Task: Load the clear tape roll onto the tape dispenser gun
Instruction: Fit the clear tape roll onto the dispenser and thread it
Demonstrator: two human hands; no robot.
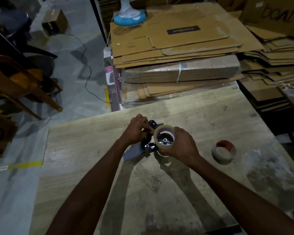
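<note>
A clear tape roll point(159, 130) sits around the hub of the black tape dispenser gun point(148, 145), just above the wooden table point(92, 150). My right hand point(180, 145) wraps the roll from the right side. My left hand point(137, 129) grips the dispenser's upper front part, fingers closed over it. The hub's shiny centre shows through the roll's core. The gun's grey handle points toward the lower left. How far the roll is seated on the hub I cannot tell.
A second tape roll point(224, 152) with a reddish inner core lies on the table to the right. Stacks of flattened cardboard point(176, 48) rise beyond the table's far edge. A wooden chair point(20, 85) and a floor cable are on the left.
</note>
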